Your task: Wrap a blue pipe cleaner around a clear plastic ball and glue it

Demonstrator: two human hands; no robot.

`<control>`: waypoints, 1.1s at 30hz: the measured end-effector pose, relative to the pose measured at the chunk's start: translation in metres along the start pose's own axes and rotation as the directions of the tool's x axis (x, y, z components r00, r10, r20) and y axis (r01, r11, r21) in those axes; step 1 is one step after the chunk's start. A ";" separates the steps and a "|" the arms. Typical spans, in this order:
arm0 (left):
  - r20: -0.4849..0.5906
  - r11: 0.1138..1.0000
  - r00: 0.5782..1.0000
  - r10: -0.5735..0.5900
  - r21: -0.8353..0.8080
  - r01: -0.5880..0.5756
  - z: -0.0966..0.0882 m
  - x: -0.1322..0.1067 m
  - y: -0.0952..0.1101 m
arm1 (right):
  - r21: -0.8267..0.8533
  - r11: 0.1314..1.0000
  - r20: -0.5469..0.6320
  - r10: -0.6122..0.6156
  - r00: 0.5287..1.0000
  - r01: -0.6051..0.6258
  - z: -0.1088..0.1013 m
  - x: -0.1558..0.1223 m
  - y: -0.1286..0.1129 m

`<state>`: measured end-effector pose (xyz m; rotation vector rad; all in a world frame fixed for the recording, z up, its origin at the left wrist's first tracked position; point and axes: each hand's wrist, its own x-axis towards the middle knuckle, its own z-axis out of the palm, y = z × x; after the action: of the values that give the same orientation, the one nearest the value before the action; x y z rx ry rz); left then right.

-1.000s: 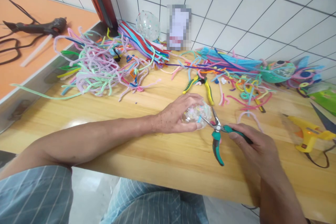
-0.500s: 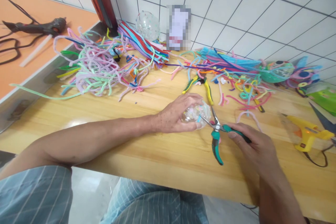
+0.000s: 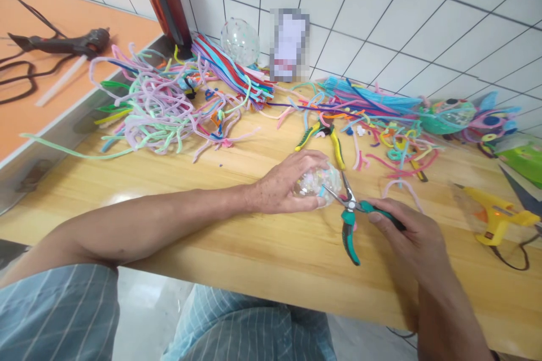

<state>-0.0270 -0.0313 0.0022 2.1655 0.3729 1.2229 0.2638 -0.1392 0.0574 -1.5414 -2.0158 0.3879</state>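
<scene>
My left hand (image 3: 282, 183) is wrapped round a clear ball (image 3: 326, 177) with small coloured bits in it, resting on the wooden table (image 3: 237, 248). In my right hand (image 3: 412, 237) are green-and-black long-nose pliers (image 3: 350, 205), gripped by one handle while the other handle hangs free. The jaws of the pliers are spread; one tip touches the ball near a small blue piece, and the other points away beside it. Just beyond the ball lie yellow-and-black pliers (image 3: 337, 149).
Tangled pipe cleaners (image 3: 156, 104) and a bundle of them (image 3: 237, 70) lie at the back left. A red thermos (image 3: 165, 5), another clear ball (image 3: 240, 41) and a phone (image 3: 290, 45) stand by the wall. A yellow glue gun (image 3: 499, 217) is at right, a black one (image 3: 84, 42) at left.
Hands, ball and pliers hold almost the same position. The whole view has shifted very slightly.
</scene>
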 end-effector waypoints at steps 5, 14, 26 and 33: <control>-0.008 1.000 1.000 0.018 -0.004 -0.018 0.000 -0.001 -0.001 | 0.005 1.000 0.001 -0.002 1.000 0.002 0.000 0.001 0.000; -0.006 0.999 0.999 0.042 0.019 -0.042 -0.001 0.001 -0.002 | 0.003 1.000 0.002 0.010 1.000 -0.010 0.001 0.002 -0.002; -0.009 0.998 0.999 0.051 0.046 -0.050 0.000 0.000 0.000 | 0.035 0.999 0.009 -0.015 1.000 0.015 0.000 0.002 -0.003; 0.005 0.998 1.000 0.028 0.048 -0.028 0.000 0.001 0.000 | 0.032 0.999 0.008 -0.009 1.000 0.008 0.001 0.001 -0.002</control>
<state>-0.0270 -0.0310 0.0029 2.2206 0.3756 1.2364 0.2618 -0.1389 0.0582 -1.5139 -2.0121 0.4210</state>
